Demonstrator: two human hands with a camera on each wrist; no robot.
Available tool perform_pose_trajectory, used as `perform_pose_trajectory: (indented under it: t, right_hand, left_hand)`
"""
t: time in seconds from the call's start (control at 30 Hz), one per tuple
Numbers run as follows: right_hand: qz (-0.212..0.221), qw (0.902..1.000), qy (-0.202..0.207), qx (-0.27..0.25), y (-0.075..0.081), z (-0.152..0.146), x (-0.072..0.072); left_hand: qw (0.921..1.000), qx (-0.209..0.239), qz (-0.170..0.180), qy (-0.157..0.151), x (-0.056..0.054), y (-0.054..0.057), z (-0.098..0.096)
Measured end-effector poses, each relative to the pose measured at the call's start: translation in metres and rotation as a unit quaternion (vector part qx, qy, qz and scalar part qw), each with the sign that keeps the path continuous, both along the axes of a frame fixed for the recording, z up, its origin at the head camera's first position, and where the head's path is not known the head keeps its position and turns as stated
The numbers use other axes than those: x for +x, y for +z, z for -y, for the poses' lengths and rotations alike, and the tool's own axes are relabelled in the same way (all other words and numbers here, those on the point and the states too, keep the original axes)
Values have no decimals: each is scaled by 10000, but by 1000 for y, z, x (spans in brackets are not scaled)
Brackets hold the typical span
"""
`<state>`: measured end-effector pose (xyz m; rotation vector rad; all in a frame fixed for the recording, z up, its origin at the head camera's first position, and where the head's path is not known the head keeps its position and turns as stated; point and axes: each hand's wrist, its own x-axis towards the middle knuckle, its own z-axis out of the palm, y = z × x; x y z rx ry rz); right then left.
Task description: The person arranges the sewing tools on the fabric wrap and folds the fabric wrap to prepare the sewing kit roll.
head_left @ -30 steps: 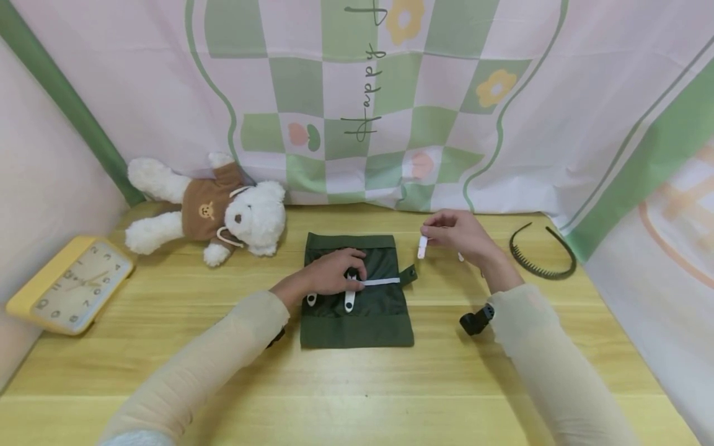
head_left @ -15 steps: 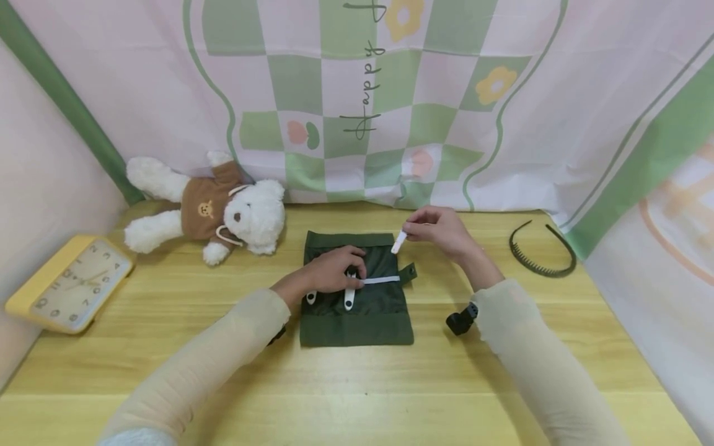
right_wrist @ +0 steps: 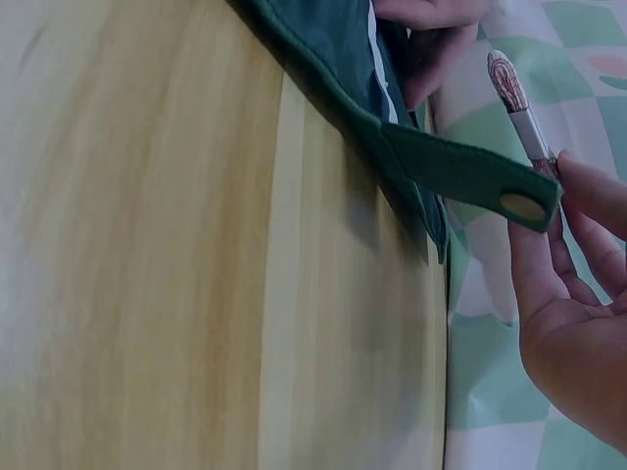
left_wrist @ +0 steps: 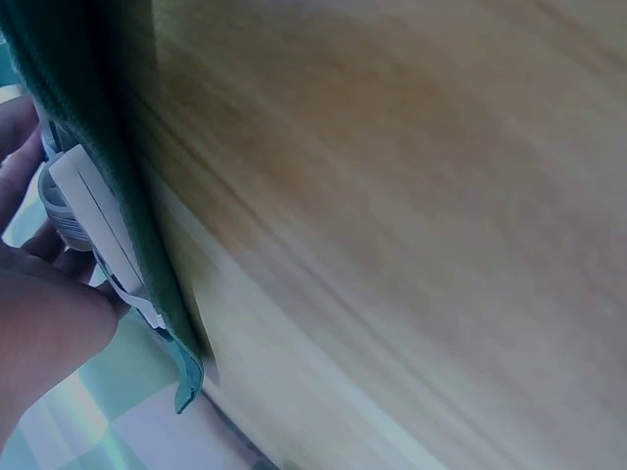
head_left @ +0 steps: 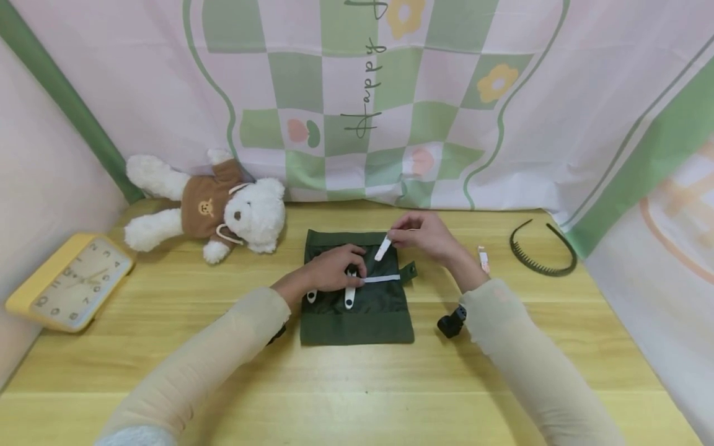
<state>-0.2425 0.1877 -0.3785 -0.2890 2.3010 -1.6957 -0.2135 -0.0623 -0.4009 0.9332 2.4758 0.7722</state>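
Observation:
A dark green fabric pouch (head_left: 357, 331) lies unfolded on the table, with a white elastic strap (head_left: 382, 279) across it and a snap tab (head_left: 409, 271) at its right. My left hand (head_left: 333, 270) pinches the strap between thumb and fingers. Below that hand, two white handles with black dots show, one in the middle (head_left: 349, 297) and one at the left (head_left: 312, 297). Over the pouch's upper right, my right hand (head_left: 426, 235) pinches a slim white piece; the right wrist view shows its reddish-brown patterned, rounded end (right_wrist: 505, 78) pointing away from the fingertips.
Another small white piece with a pinkish pattern (head_left: 483, 259) lies behind the right wrist, near a dark toothed headband (head_left: 542, 266). A white plush toy (head_left: 256, 217) and a yellow clock (head_left: 72, 282) sit at the left. A checkered curtain (head_left: 346, 80) hangs behind the table.
My right hand has carried the slim white piece leftward, from beside the pouch to over its upper right. The other small white piece now shows behind the wrist. My left hand stays put.

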Motion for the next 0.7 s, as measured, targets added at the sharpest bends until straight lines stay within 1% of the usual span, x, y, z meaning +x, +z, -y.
perform_pose_trajectory:
  t: [0.27,0.5,0.7]
  right_hand:
    - [-14,10000,76,47,0,9,1]
    - [183,9996,230,-17,-4,17,1]
    - [129,9992,349,150,-8,22,0]
  left_hand:
    - [9999,-4,94,83,-2,0,-2]
    - [9999,-50,94,124,-1,2,-1]
    - [9997,29,196,164,0,3,-1]
